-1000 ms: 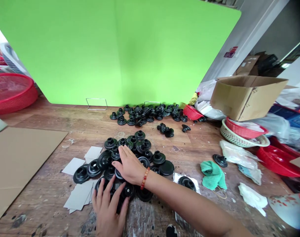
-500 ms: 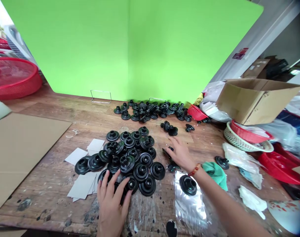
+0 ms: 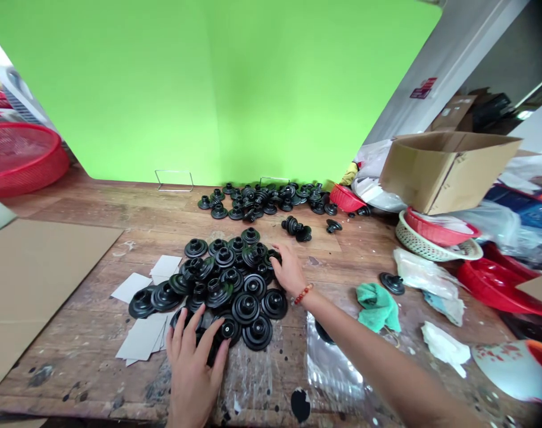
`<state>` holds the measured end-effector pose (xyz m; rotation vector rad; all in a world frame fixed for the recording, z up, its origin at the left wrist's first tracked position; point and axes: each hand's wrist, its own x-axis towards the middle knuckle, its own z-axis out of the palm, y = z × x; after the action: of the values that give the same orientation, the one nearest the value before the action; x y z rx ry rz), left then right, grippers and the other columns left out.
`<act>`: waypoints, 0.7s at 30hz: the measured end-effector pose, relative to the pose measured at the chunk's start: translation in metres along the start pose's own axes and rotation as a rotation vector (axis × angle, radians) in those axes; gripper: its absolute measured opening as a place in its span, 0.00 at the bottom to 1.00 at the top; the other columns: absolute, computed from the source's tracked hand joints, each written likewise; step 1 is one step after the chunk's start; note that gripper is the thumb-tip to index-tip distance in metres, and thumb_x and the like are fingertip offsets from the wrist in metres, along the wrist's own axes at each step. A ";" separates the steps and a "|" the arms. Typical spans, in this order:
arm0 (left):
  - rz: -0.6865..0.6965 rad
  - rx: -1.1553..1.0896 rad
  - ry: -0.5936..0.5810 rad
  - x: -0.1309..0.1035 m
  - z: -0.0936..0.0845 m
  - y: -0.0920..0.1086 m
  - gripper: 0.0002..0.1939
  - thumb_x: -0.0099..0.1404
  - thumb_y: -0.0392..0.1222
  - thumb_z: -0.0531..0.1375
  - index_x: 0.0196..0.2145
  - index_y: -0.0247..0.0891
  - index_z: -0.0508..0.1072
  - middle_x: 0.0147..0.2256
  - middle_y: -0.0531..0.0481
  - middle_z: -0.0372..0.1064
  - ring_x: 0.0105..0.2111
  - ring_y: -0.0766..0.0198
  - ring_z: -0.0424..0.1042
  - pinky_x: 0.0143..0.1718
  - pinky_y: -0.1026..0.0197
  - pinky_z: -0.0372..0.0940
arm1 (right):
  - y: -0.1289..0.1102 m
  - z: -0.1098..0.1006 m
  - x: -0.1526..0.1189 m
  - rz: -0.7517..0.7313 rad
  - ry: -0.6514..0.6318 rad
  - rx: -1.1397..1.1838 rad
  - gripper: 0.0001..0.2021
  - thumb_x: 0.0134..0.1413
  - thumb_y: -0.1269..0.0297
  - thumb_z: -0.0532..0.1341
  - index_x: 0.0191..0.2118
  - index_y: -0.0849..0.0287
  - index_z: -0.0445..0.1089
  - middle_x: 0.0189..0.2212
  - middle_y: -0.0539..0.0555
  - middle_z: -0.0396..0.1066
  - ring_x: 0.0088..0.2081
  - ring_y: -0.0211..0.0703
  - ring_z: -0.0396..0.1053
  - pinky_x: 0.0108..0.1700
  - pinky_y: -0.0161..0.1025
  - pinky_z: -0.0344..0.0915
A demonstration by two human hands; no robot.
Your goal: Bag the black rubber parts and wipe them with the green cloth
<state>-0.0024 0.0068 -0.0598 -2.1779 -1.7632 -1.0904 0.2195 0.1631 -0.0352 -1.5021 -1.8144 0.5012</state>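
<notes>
A heap of black stepped rubber discs with raised hubs [image 3: 245, 308] lies in the middle of the table. My left hand [image 3: 194, 362] rests at the heap's near edge, its fingers spread over the closest discs and touching them. My right hand [image 3: 289, 270], with a beaded bracelet on the wrist, is at the heap's far right side. Its fingers and thumb are closed on a black stepped disc [image 3: 273, 257], partly covered by the fingertips. Under my right forearm, a clear plastic bag [image 3: 331, 368] lies flat with another black disc mostly hidden on it.
White cards [image 3: 139, 339] lie left of the heap, beside a cardboard sheet [image 3: 43, 279]. More black discs [image 3: 271, 196] are piled before a green board [image 3: 208, 89]. At right are a green cloth [image 3: 378, 306], a cardboard box [image 3: 449, 172] and stacked baskets [image 3: 435, 246].
My right hand has moved left with a black disc, from the table right of the heap to the heap's edge. My left hand has stayed at the near edge. The view has shifted slightly.
</notes>
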 end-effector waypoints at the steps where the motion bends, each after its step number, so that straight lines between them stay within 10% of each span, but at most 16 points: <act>1: -0.001 0.000 0.001 0.000 -0.001 0.001 0.14 0.60 0.37 0.61 0.45 0.40 0.73 0.57 0.36 0.61 0.64 0.39 0.49 0.60 0.32 0.47 | -0.002 -0.001 0.002 -0.009 -0.010 0.026 0.17 0.52 0.71 0.58 0.50 0.62 0.69 0.48 0.62 0.69 0.52 0.52 0.63 0.58 0.51 0.58; 7: -0.059 -0.023 -0.010 0.001 -0.008 0.010 0.20 0.60 0.37 0.60 0.51 0.39 0.70 0.58 0.36 0.60 0.65 0.39 0.46 0.61 0.30 0.42 | -0.029 -0.039 -0.023 0.032 0.008 0.227 0.11 0.58 0.63 0.57 0.41 0.59 0.73 0.42 0.58 0.72 0.46 0.47 0.67 0.51 0.47 0.62; 14: -0.122 -0.235 0.156 0.009 -0.021 0.020 0.12 0.60 0.37 0.62 0.43 0.40 0.75 0.46 0.41 0.71 0.55 0.48 0.65 0.58 0.41 0.55 | -0.073 -0.062 -0.086 0.628 -0.326 1.260 0.17 0.51 0.54 0.65 0.37 0.66 0.76 0.30 0.55 0.69 0.27 0.34 0.62 0.26 0.32 0.58; 21: -0.856 -0.989 -0.273 0.028 -0.033 0.065 0.21 0.57 0.52 0.64 0.46 0.42 0.77 0.45 0.46 0.76 0.44 0.56 0.74 0.46 0.58 0.69 | -0.090 -0.041 -0.123 0.839 -0.510 1.544 0.23 0.60 0.47 0.57 0.41 0.66 0.76 0.23 0.48 0.58 0.22 0.31 0.55 0.22 0.30 0.53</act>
<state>0.0422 -0.0085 0.0024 -1.9817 -2.8343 -2.3482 0.1959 0.0173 0.0205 -0.8364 -0.4249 2.1627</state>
